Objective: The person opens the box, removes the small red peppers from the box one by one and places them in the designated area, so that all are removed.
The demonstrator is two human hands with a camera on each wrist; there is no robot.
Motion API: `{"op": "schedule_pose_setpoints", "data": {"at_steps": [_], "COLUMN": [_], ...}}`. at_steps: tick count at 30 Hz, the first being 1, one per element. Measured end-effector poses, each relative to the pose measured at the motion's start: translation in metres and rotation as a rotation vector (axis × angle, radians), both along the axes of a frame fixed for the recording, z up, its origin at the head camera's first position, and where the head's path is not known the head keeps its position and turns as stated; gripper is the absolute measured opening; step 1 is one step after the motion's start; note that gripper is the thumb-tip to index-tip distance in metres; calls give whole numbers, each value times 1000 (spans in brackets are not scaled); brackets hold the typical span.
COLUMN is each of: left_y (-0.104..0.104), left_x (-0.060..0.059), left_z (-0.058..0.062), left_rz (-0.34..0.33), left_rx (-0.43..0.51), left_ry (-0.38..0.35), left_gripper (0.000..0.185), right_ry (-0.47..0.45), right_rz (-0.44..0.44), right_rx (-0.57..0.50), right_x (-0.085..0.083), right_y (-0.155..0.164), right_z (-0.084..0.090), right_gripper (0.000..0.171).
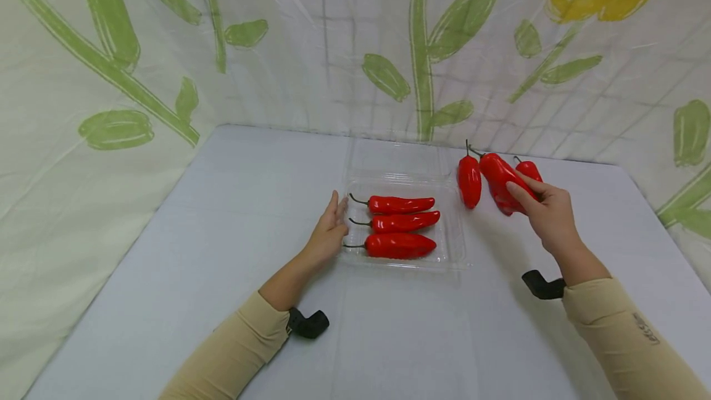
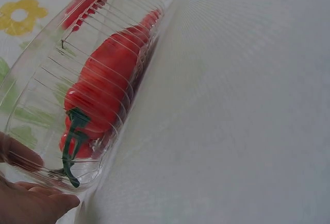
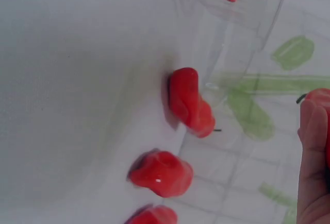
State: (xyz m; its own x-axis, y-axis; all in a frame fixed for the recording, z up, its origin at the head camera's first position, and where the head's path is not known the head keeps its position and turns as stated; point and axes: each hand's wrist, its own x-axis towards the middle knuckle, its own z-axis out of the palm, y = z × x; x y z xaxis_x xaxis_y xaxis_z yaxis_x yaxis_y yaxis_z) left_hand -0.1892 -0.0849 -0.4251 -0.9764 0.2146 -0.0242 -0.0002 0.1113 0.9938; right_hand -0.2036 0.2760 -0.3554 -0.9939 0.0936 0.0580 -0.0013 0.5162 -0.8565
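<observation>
Left hand: your left hand [image 1: 324, 236] touches the container's left end, fingers fairly straight and slightly apart.
Clear container [image 1: 457, 227]: open before you, three red peppers [image 1: 404, 222] side by side inside, stems left.
Loose pepper [image 1: 469, 182]: on the table [image 1: 400, 332], just right of the container.
Held pepper [image 1: 494, 166]: raised above the table, pinched between your right thumb and fingers.
Right hand: your right hand [image 1: 555, 215] has two more peppers [image 1: 529, 170] near it.

The white table [image 1: 166, 264] bears a clear plastic container [image 1: 453, 221] and, right of it, three red peppers [image 1: 469, 184].
</observation>
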Motion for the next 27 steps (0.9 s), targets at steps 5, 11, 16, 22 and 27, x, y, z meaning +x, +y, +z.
{"op": "schedule_pose_setpoints", "data": {"at_steps": [5, 11, 16, 22, 27], "left_y": [1, 1, 1, 0, 0], "left_x": [0, 0, 0, -1, -1], "left_z": [0, 0, 1, -1, -3], "left_rz": [2, 8, 9, 0, -1], "left_rx": [-1, -14, -4, 3, 1], "left_ry": [5, -11, -13, 11, 11], "left_gripper": [73, 74, 73, 74, 74], "right_ry": [21, -50, -48, 33, -44], "right_rz": [-132, -315, -442, -501, -576], "right_rx": [-194, -111, -194, -531, -710], "right_x": [-6, -7, -10, -21, -30], "right_y": [17, 31, 41, 60, 81], "right_z": [-6, -4, -3, -4, -6], "right_gripper": [58, 67, 68, 54, 61]}}
